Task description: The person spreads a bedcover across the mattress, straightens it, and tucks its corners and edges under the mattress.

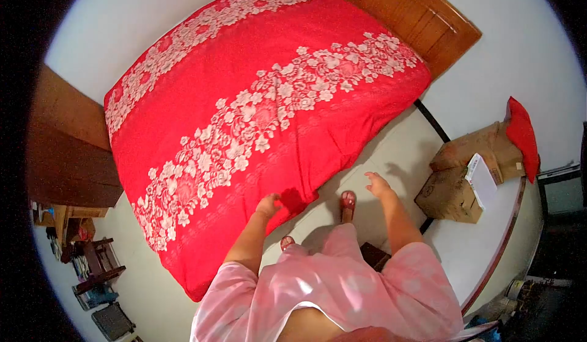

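Fingers of the left hand point(268, 206) loosely bent, released, with nothing in them that we can see. They lie over the near edge of the red bedcover point(238, 76), a shadow falling on the cloth just to their right; we take the hand to be raised clear, though contact is hard to settle. Fingers of the right hand point(377, 185) spread and likewise released, over the pale floor point(143, 250) between the bed and the boxes.

The bedcover lies across the whole bed, from the far wall to the near side, its bands of pale flowers running from near left to far right. We note creases along the near side, just beyond the left hand, and a smoother stretch farther off.

Our judgement of the step: a hands-free stance at the bedside, the cover spread and under no hold. Any move on those creases would call for a light pinch at the near edge and an even pull, left and right together.

To the right we log two cardboard boxes point(447, 196), one behind the other, and a red cushion point(521, 134) at the farther one.
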Demonstrator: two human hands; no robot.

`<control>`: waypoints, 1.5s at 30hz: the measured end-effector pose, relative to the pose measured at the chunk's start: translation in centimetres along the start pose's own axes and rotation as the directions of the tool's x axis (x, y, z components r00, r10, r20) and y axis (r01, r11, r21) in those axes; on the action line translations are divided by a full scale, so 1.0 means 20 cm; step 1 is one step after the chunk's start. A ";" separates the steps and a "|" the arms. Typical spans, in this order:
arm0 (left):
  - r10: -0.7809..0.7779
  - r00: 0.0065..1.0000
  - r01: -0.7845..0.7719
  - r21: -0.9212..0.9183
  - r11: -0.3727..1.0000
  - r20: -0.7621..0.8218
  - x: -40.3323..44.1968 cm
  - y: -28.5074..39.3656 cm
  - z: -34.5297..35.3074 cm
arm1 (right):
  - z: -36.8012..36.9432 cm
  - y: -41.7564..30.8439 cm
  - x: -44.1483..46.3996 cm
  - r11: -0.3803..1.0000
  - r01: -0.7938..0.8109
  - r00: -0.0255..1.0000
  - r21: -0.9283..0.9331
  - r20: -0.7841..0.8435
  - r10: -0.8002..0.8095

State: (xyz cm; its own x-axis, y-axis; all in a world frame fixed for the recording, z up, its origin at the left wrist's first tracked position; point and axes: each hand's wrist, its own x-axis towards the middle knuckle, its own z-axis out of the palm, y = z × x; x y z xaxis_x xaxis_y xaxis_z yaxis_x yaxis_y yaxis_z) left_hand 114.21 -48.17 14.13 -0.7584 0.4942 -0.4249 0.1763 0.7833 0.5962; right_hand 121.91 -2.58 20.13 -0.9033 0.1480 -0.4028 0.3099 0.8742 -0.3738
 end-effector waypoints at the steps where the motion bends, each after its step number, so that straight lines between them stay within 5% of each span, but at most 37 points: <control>1: 0.005 1.000 -0.005 0.007 1.000 -0.006 0.09 0.07 0.00 | -0.06 0.07 0.04 0.999 -0.021 1.000 0.039 -0.019 0.022; 6: -0.015 1.000 0.015 -0.100 0.995 0.006 0.56 0.38 0.19 | -0.29 0.47 0.36 0.993 -0.101 0.994 0.054 -0.044 0.103; 10: -0.135 0.984 0.128 0.062 0.990 0.116 0.90 0.75 0.41 | -0.44 0.77 0.67 1.000 0.023 1.000 0.013 -0.019 -0.023; 16: -0.372 0.927 0.376 0.139 0.916 -0.054 1.33 1.22 0.51 | -0.52 1.01 1.30 0.958 0.276 0.961 -0.084 0.054 -0.272; 21: -0.478 0.864 0.504 0.301 0.810 -0.161 1.51 1.17 0.62 | -0.59 0.85 1.67 0.882 0.370 0.927 -0.293 0.062 -0.369; 25: -0.549 0.831 0.551 0.282 0.786 -0.093 1.60 1.08 0.63 | -0.42 0.88 1.90 0.833 0.374 0.921 -0.408 0.058 -0.385; 28: -0.488 0.863 0.506 0.231 0.831 -0.135 1.59 1.04 0.66 | -0.43 0.94 2.03 0.792 0.529 0.847 -0.306 0.255 -0.467; 29: -0.463 0.871 0.489 0.202 0.849 -0.165 1.58 1.02 0.66 | -0.43 0.96 2.05 0.759 0.609 0.793 -0.230 0.164 -0.586; 32: -0.547 0.836 0.548 0.044 0.835 -0.046 1.54 1.08 0.59 | -0.50 1.02 2.05 0.939 0.343 0.831 -0.031 0.475 -0.288; 35: -0.443 0.896 0.436 -0.106 0.893 -0.043 1.44 1.19 0.52 | -0.64 1.12 1.98 0.829 0.545 0.756 -0.127 0.502 -0.420; 38: -0.370 0.929 0.365 -0.160 0.917 -0.002 1.42 1.25 0.54 | -0.79 1.21 1.86 0.805 0.495 0.735 -0.329 0.652 -0.185; 40: -0.289 0.957 0.287 -0.172 0.942 0.018 1.45 1.26 0.57 | -0.81 1.29 1.83 0.835 0.349 0.772 -0.425 0.635 0.000; 44: -0.387 0.910 0.402 -0.092 0.911 0.145 1.59 1.22 0.72 | -0.86 1.27 1.80 0.872 0.024 0.794 -0.489 0.540 0.281; 45: -0.429 0.890 0.443 -0.067 0.894 0.151 1.63 1.12 0.87 | -0.76 1.35 1.82 0.858 0.076 0.778 -0.508 0.568 0.268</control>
State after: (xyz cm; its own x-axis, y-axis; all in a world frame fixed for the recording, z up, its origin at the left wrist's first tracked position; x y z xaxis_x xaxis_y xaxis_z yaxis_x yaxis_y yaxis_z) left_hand 104.34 -7.89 1.82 -0.6562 0.1607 -0.7373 -0.2198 0.8940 0.3905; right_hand 92.82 33.39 8.04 -0.4517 0.0868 -0.8879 0.0465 0.9962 0.0737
